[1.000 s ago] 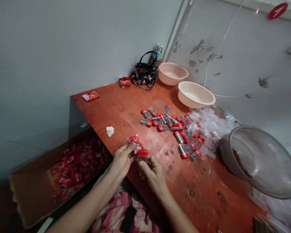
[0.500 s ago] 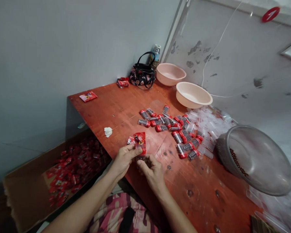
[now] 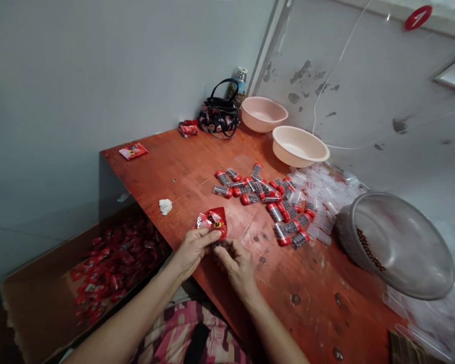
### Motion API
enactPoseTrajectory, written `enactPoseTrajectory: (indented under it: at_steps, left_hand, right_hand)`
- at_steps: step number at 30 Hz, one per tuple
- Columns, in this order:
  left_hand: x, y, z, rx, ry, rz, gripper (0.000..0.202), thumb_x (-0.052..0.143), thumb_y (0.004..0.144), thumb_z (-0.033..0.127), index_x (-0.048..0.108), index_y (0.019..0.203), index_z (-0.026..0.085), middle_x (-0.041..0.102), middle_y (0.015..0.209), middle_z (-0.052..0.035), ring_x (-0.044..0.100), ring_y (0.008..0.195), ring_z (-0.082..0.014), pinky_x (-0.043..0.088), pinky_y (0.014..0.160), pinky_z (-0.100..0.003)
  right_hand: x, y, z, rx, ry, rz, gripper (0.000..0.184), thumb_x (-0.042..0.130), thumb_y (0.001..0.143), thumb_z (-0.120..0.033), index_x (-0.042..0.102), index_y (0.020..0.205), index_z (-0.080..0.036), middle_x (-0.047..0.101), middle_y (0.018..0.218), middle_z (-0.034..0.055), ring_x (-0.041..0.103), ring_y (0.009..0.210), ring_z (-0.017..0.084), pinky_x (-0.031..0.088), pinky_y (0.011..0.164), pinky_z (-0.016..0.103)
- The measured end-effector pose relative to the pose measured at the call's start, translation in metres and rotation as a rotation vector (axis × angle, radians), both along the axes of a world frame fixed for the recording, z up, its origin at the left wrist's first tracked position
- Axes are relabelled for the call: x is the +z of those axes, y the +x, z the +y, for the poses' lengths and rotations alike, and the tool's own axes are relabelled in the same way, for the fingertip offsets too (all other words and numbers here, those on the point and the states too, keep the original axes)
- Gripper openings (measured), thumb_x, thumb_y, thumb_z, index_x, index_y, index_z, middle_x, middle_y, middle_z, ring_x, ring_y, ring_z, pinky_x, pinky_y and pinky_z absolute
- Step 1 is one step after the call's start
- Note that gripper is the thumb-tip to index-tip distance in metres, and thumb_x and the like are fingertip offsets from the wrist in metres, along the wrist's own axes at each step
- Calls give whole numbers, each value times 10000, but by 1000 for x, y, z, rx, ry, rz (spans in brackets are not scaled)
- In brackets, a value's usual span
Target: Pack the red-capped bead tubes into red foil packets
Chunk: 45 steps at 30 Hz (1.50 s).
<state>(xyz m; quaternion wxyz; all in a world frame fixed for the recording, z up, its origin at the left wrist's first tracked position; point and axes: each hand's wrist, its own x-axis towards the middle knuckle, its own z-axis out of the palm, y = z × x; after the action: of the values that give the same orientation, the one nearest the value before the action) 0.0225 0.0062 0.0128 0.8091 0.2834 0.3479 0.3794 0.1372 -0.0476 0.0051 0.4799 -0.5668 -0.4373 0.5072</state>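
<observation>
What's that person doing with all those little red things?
A person's left hand pinches at least one red packet near the edge of the table. The right hand, close below it, grips what looks like a small tube, mostly hidden. Red-capped tubes with dark bits inside lie on the table, beside a heap of clear tubes. A cardboard box at the lower left holds more red packets.

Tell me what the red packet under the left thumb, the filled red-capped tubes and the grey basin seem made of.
Red packet: probably glossy printed plastic film, given its creases and shine.
Filled red-capped tubes: likely smooth plastic; clear walls show dark contents, and the red caps shine.
Grey basin: smooth with a soft sheen; plastic or metal, I cannot tell which.
</observation>
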Motion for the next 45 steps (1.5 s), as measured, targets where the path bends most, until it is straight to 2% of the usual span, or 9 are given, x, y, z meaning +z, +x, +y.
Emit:
enactPoseTrajectory:
  at_steps: [5, 10, 12, 15, 20, 23, 26, 31, 45]
  left_hand:
    - [-1, 0, -3, -9, 140, 204, 232, 576, 716, 345, 554, 590, 152, 508, 507, 19, 455, 457, -109, 344, 462, -234]
    - [-7, -7, -1, -84, 472, 623, 301, 577, 683, 369, 493, 489, 155, 357, 474, 58, 330, 467, -84, 232, 446, -221]
    - [-8, -6, -1, -150, 517, 664, 319, 555, 689, 384, 464, 481, 160, 324, 469, 64, 305, 463, -84, 214, 443, -225]
    - [-7, -4, -3, -185, 516, 655, 346, 547, 693, 406, 433, 474, 164, 309, 465, 67, 294, 459, -84, 207, 441, -229]
    - [-5, -6, -7, -117, 373, 499, 301, 587, 689, 386, 516, 525, 145, 395, 481, 60, 345, 471, -84, 237, 455, -224]
    - [-2, -7, -5, 9, 170, 280, 234, 599, 703, 352, 594, 632, 129, 526, 568, 25, 459, 542, -107, 338, 533, -230]
    - [2, -5, -2, 161, 19, 37, 188, 605, 716, 307, 631, 746, 123, 615, 688, -23, 541, 650, -138, 402, 648, -265]
    - [6, 1, 2, 237, -79, -169, 178, 609, 723, 285, 632, 741, 109, 639, 712, -52, 560, 646, -131, 425, 639, -257]
    - [5, 2, -4, 273, -16, 8, 171, 668, 662, 257, 635, 698, 93, 612, 640, -30, 546, 585, -111, 438, 562, -228]
  right_hand:
    - [6, 16, 8, 143, -46, -98, 202, 516, 800, -377, 567, 781, -183, 583, 610, -14, 508, 455, 105, 403, 421, 205]
    - [47, 44, 35, 2, 319, -637, 245, 526, 801, -341, 572, 995, -198, 607, 987, 78, 562, 873, 198, 438, 760, 320]
    - [60, 47, 46, 131, 449, -741, 217, 539, 796, -312, 570, 978, -196, 553, 1100, 90, 501, 1013, 213, 389, 857, 347]
    - [61, 42, 60, 277, 484, -783, 115, 494, 825, -260, 578, 794, -187, 572, 1009, 76, 516, 948, 191, 394, 835, 333]
    - [38, 31, 64, -5, 378, -596, 175, 441, 853, -250, 551, 739, -177, 568, 803, 39, 538, 769, 155, 429, 711, 282]
    - [30, 29, 52, -156, 359, -486, 136, 469, 838, -262, 569, 880, -179, 579, 910, 52, 539, 868, 169, 422, 771, 300]
    - [24, 23, 30, -111, 232, -334, 231, 540, 795, -279, 540, 1009, -192, 589, 977, 61, 561, 869, 175, 447, 742, 296]
    - [9, 3, 3, -2, -65, 66, 237, 590, 759, -300, 535, 953, -176, 632, 726, 13, 584, 587, 121, 452, 517, 216]
    - [8, -3, -3, -101, -62, 174, 192, 620, 737, -287, 553, 858, -154, 611, 608, -13, 556, 491, 98, 428, 455, 192]
